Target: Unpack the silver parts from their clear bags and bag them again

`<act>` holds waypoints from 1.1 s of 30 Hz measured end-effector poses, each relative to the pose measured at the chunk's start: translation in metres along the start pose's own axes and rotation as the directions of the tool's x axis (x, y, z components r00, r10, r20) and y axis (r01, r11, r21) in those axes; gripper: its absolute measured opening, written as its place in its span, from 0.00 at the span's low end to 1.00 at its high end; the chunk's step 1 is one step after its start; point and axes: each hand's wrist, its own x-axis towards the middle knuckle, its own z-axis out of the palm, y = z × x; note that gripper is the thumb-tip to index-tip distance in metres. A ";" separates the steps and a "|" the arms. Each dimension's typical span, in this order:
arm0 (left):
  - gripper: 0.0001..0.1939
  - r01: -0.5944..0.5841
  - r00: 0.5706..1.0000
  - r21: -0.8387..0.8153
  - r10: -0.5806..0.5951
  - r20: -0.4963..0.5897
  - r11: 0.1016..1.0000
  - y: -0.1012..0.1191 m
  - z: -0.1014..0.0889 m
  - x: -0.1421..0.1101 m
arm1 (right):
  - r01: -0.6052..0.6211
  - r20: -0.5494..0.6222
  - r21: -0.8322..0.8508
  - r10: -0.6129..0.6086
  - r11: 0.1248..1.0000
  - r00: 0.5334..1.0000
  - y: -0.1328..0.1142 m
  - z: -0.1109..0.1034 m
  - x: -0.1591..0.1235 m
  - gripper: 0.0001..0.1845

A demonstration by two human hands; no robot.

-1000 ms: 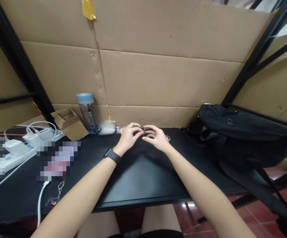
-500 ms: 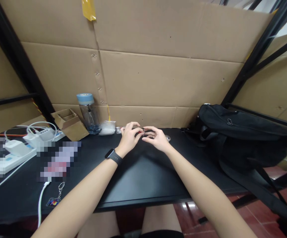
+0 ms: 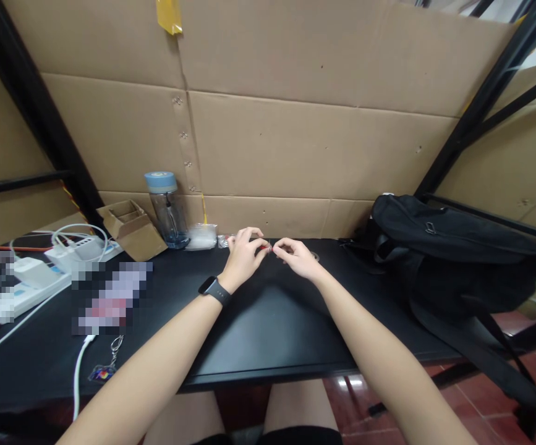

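Observation:
Over the back part of the black table, my left hand (image 3: 244, 258) pinches a small red thing (image 3: 264, 248) between thumb and fingers. A thin, shiny edge shows at its right end; the kind is too small to tell. My right hand (image 3: 299, 258) faces it from the right, thumb and fingertips pressed together close to the shiny edge. Whatever those fingertips hold is hidden. Behind the right hand, part of a round ring-like thing (image 3: 315, 256) lies on the table. A dark watch (image 3: 214, 290) is on my left wrist.
Left of my hands stand a blue-lidded bottle (image 3: 167, 213), an open cardboard box (image 3: 134, 230), clear plastic packets (image 3: 201, 237) and a power strip (image 3: 47, 278) with cables. A keychain (image 3: 105, 371) lies near the front left. A black backpack (image 3: 453, 247) fills the right side; cardboard (image 3: 286, 154) walls the back.
My right hand's thumb and fingers have closed from a wide curve into a pinch, slightly to the right. My left hand keeps its grip on the red thing. The view has shifted slightly.

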 end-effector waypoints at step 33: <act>0.07 0.199 0.883 0.128 -0.235 0.406 0.972 -0.086 -0.022 0.006 | -0.281 0.011 -0.628 0.369 0.726 0.929 0.050 -0.095 -0.015 0.21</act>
